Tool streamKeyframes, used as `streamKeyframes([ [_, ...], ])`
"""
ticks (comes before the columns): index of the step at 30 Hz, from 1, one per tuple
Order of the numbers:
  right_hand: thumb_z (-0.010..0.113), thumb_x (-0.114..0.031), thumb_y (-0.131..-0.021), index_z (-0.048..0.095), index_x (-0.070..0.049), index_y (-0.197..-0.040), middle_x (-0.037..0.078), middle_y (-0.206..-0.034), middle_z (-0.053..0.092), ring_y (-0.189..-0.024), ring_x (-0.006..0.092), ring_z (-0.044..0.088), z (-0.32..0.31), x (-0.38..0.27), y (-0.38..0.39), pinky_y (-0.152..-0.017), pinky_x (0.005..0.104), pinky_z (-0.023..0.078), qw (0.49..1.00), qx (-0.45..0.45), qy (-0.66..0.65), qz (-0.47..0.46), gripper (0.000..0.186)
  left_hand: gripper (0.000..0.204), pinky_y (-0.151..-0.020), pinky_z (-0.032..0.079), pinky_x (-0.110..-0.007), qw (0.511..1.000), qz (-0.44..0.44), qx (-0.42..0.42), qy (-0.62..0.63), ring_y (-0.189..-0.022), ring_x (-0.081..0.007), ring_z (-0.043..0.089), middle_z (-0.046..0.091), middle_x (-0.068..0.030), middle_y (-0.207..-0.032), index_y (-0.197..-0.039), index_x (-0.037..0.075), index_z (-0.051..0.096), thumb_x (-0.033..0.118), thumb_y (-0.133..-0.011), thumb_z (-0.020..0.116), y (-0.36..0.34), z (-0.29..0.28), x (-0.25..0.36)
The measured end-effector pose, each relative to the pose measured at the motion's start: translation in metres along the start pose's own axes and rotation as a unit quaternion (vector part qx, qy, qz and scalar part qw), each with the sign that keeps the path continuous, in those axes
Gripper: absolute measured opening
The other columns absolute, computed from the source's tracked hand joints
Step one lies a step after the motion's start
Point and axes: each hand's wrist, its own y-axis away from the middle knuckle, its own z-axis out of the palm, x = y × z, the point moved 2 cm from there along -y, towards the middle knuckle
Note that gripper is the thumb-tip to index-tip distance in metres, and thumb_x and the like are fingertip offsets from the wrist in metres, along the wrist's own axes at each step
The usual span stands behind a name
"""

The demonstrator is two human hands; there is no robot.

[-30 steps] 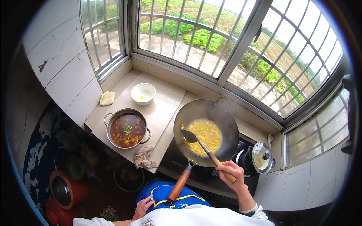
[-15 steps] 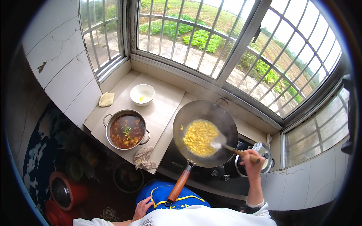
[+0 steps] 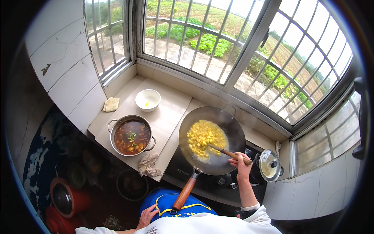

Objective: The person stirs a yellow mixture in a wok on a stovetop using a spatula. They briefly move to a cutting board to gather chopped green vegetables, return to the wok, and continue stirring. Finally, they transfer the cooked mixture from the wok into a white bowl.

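Note:
My right hand [image 3: 242,165] is closed around the wooden handle of a spatula [image 3: 224,151]. The tool reaches into a dark wok [image 3: 235,136], and its head is hidden among yellow chunks that look like scrambled egg [image 3: 203,133]. Bubbling liquid or oil rims the chunks, and faint steam rises. The wok's wooden handle [image 3: 185,191] points toward my body with no hand on it. Low at my front, my left hand [image 3: 147,215] lies on my blue apron [image 3: 165,195] with fingers stretched out, holding nothing.
A two-handled pot [image 3: 132,135] of brown stew with green bits stands on the left counter, near a white bowl [image 3: 148,100], a crumpled rag [image 3: 149,164] and a folded cloth [image 3: 111,104]. A glass-lidded pot [image 3: 269,165] is right of the wok. Barred windows line the back.
My right hand has moved left and slightly nearer, carrying the spatula into the egg. The egg is now heaped toward the wok's left and far side. My left hand stays put.

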Motion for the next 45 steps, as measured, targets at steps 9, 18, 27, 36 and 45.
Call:
streamKeyframes([
  [9, 0.073, -0.003, -0.09, 0.073, -0.001, -0.102, 0.012, -0.091, 0.073, -0.08, 0.022, 0.072, 0.04, -0.023, 0.013, -0.073, 0.031, 0.056, 0.929, -0.099, 0.229, -0.273, 0.012, 0.053, -0.111, 0.039, -0.05, 0.998, 0.03, 0.032, -0.043, -0.134, -0.0384, 0.051, 0.049, -0.0205, -0.15, -0.14, 0.011, 0.052, 0.032, -0.096, 0.071, -0.005, -0.002, 0.006],
  [18, 0.079, 0.0, -0.081, 0.076, -0.007, -0.101, 0.013, -0.096, 0.068, -0.081, 0.0259, 0.071, 0.04, -0.064, 0.045, -0.072, 0.0331, 0.057, 0.842, -0.187, 0.345, -0.37, 0.022, 0.062, -0.119, 0.026, -0.054, 1.0, 0.018, -0.007, 0.015, -0.144, -0.0362, 0.039, 0.039, -0.0202, -0.155, -0.148, 0.015, 0.044, 0.045, -0.097, 0.066, -0.003, -0.002, -0.006],
  [27, 0.079, 0.001, -0.078, 0.076, -0.007, -0.102, 0.012, -0.094, 0.068, -0.078, 0.0268, 0.071, 0.031, -0.078, 0.054, -0.07, 0.0331, 0.057, 0.849, -0.171, 0.326, -0.378, 0.026, 0.052, -0.107, 0.042, -0.049, 0.997, 0.047, 0.041, -0.052, -0.129, -0.0389, 0.055, 0.051, -0.021, -0.149, -0.137, 0.008, 0.055, 0.031, -0.094, 0.071, -0.007, -0.005, 0.004],
  [36, 0.079, 0.001, -0.077, 0.075, -0.008, -0.101, 0.012, -0.091, 0.069, -0.077, 0.0275, 0.071, 0.045, -0.084, 0.068, -0.069, 0.0334, 0.058, 0.83, -0.232, 0.351, -0.367, 0.026, 0.063, -0.118, 0.028, -0.054, 1.0, 0.01, 0.003, 0.002, -0.143, -0.0369, 0.041, 0.04, -0.0205, -0.155, -0.147, 0.014, 0.045, 0.045, -0.097, 0.067, 0.0, -0.002, -0.008],
  [45, 0.08, -0.001, -0.077, 0.075, -0.009, -0.099, 0.012, -0.089, 0.068, -0.076, 0.0292, 0.071, 0.048, -0.074, 0.061, -0.067, 0.0352, 0.058, 0.817, -0.217, 0.377, -0.378, 0.024, 0.061, -0.117, 0.029, -0.054, 1.0, 0.008, 0.009, -0.011, -0.141, -0.0364, 0.043, 0.042, -0.0194, -0.154, -0.145, 0.015, 0.046, 0.042, -0.096, 0.068, -0.001, -0.004, -0.002],
])
